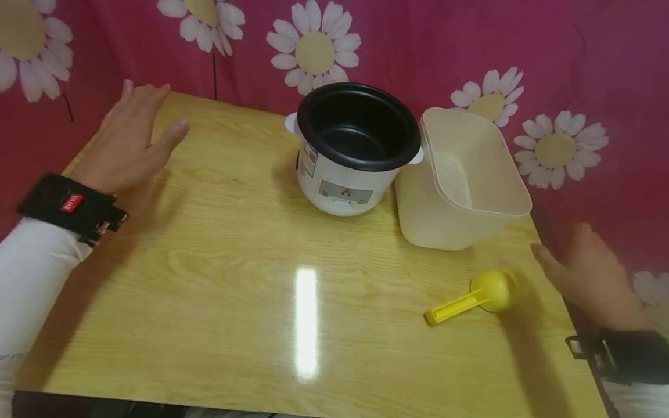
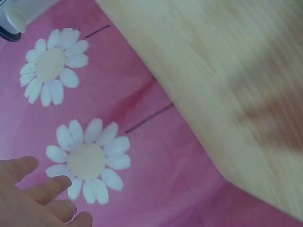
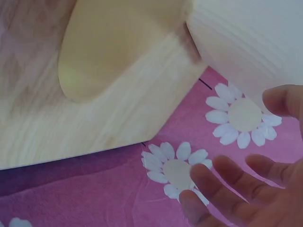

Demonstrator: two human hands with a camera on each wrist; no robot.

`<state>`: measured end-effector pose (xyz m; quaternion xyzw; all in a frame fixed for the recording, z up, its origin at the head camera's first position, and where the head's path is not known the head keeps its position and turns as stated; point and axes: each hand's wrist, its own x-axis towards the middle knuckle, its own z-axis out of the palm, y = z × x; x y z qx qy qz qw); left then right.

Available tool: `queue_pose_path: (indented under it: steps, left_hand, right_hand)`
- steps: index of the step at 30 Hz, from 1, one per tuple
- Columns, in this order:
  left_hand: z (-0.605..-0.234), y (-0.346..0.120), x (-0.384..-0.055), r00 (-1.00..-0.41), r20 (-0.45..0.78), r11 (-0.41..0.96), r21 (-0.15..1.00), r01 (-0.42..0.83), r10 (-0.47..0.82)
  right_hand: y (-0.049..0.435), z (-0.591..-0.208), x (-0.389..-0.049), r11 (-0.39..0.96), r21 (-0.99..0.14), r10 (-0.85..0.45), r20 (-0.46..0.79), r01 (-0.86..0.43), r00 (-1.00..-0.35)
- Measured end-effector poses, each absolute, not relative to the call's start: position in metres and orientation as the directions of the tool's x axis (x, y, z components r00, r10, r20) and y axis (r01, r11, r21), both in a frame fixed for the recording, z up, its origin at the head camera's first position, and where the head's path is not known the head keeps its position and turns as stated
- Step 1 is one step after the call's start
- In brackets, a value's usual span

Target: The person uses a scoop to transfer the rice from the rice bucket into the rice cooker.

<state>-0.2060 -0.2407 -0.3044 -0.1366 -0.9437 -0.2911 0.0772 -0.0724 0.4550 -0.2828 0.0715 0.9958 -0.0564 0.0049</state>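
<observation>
My left hand [image 1: 128, 142] is held over the table's far left corner, fingers spread and nothing in it. In the left wrist view its fingers [image 2: 45, 191] show against the flowered cloth. On the right, my right hand [image 1: 593, 278] hovers at the table's right edge, blurred, holding nothing; its fingers [image 3: 236, 189] are extended in the right wrist view. Nearest to it lies a yellow scoop [image 1: 491, 292], bowl side up, handle pointing left. Behind stands a translucent plastic bin [image 1: 439, 223], beside a small white rice cooker [image 1: 334, 197] with a black inner pot and no lid.
The wooden table [image 1: 219, 302] carries a bright light reflection in front of the cooker. A pink curtain [image 1: 397, 40] with white daisies hangs around the back and sides. The cooker and bin stand close together near the back edge.
</observation>
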Motion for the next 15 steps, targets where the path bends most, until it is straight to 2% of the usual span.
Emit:
queue_pose_path:
  steps: [10,15]
  left_hand:
    - [-0.313,-0.194,-0.221,-0.952,0.224,0.666,0.681,0.305,0.207]
    - [-0.319,-0.166,-0.224,-0.935,0.256,0.602,0.716,0.353,0.244]
  right_hand:
    - [0.450,-0.300,-0.066,0.985,-0.113,0.115,-0.104,0.127,-0.988]
    - [0.443,-0.307,-0.063,0.993,-0.097,0.060,-0.134,0.074,-0.989]
